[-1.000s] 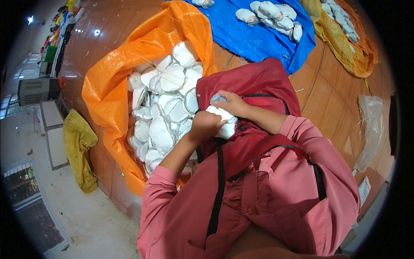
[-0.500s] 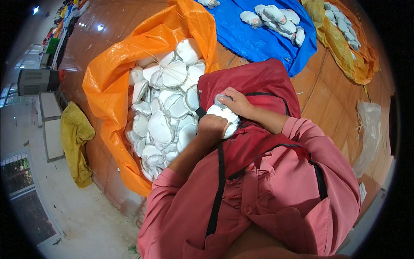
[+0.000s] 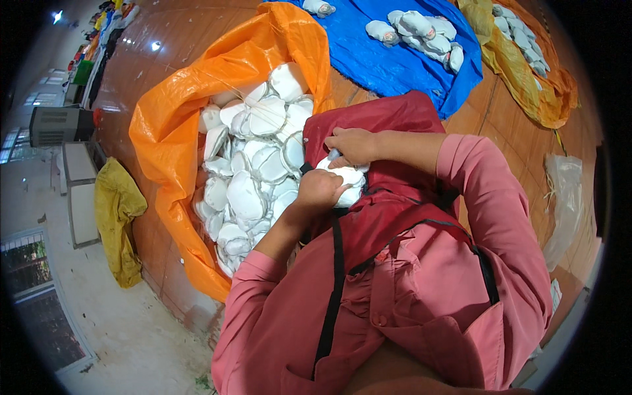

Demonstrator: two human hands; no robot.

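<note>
Over the dark red cloth [image 3: 401,113] on my lap, both hands are at a white padded fabric piece [image 3: 352,176] with a rounded outline. My left hand [image 3: 320,189] is closed on its near left edge, fingers curled in. My right hand [image 3: 355,146] is pinched at the piece's far edge, around a small greyish bit [image 3: 334,155] partly hidden by the fingers. To the left, an open orange sack [image 3: 164,99] is full of similar white padded pieces [image 3: 245,196], rounded and thick.
Beyond the cloth lies a blue tarp [image 3: 355,59] carrying several white bundles [image 3: 421,29]. A yellow-and-orange sack [image 3: 520,79] with more bundles is at far right. Clear plastic [image 3: 565,204] lies on the right, a yellow sack [image 3: 118,224] on the left. The floor is brown tile [image 3: 500,125].
My right hand has turned over at the far edge of the white piece, with its elbow swung outward and forearm raised. My left hand has stayed nearly in place on the piece.
</note>
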